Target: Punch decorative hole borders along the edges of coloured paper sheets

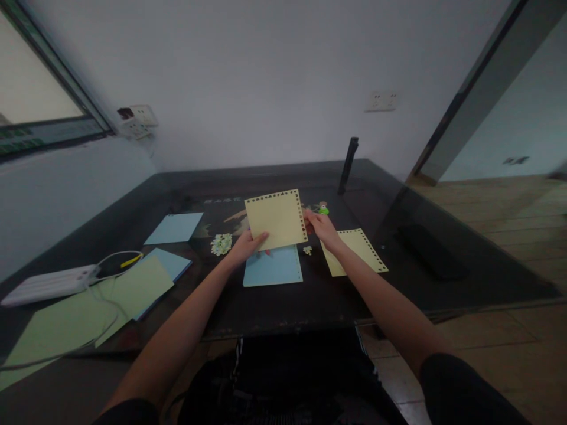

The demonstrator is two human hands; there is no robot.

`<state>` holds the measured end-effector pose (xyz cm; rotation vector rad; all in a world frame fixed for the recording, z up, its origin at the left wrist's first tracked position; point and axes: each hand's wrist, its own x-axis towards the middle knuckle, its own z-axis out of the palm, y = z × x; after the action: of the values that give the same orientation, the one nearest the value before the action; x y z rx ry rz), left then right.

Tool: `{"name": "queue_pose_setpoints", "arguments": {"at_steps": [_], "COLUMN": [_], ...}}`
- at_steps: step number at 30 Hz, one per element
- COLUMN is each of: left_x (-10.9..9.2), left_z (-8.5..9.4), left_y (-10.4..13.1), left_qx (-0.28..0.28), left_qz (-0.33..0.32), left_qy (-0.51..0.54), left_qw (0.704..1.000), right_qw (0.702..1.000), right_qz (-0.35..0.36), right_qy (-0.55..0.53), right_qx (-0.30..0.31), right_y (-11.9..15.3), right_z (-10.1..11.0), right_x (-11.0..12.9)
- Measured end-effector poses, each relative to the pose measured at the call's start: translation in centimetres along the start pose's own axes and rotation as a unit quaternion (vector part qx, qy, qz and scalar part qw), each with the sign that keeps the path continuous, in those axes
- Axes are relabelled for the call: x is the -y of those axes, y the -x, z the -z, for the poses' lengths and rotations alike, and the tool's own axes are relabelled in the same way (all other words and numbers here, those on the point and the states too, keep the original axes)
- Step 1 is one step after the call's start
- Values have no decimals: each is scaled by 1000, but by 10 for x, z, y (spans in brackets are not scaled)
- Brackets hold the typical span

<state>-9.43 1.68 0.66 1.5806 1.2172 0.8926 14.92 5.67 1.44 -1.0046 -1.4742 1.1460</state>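
A pale yellow sheet of paper [275, 221], with holes punched along its top and right edges, is held up above the table, tilted toward me. My left hand [248, 245] grips its lower left corner, thumb on the front. At the right edge, the fingers of my right hand [322, 227] are pinched closed on the paper; their tips are partly hidden. Below lies a light blue sheet [273, 268], partly covered by the raised paper. Another punched yellow sheet [357, 251] rests under my right forearm. Small pale paper bits [221, 244] are heaped left of my left hand.
On the dark table [266, 313] are a green frog-like item [323, 208], a small pile of bits [307, 251], and a black upright stick [348, 165]. Leftward lie a blue sheet [174, 228], green sheets [75, 321], and a white power strip [53, 284] with cables.
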Motion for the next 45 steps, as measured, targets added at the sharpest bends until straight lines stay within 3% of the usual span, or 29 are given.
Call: {"name": "queue_pose_setpoints", "arguments": {"at_steps": [8, 14, 18, 28, 33, 40, 45], "left_x": [5, 13, 20, 18, 22, 13, 7], "left_z": [4, 26, 38, 39, 39, 37, 35], "left_y": [-4, -14, -18, -16, -18, -15, -12], "left_qx": [-30, -173, -231, -265, -263, -247, -235], "left_qz": [-8, -13, -27, -30, -31, -19, -22], "left_qy": [2, 39, 78, 109, 127, 135, 128], "left_qw": [999, 984, 969, 958, 956, 959, 963], "right_qw": [999, 997, 995, 966, 927, 818, 789], "right_qz": [-1, -4, -2, 40, 55, -6, -30], "right_qy": [38, 56, 88, 248, 363, 571, 611], "right_qx": [-2, 45, 55, 64, 81, 70, 56], "right_y": [0, 0, -1, 3, -8, -28, -31], "right_z": [1, 2, 2, -8, -29, -77, -99], "right_x": [-3, -2, -6, -12, -2, 14, 15]}}
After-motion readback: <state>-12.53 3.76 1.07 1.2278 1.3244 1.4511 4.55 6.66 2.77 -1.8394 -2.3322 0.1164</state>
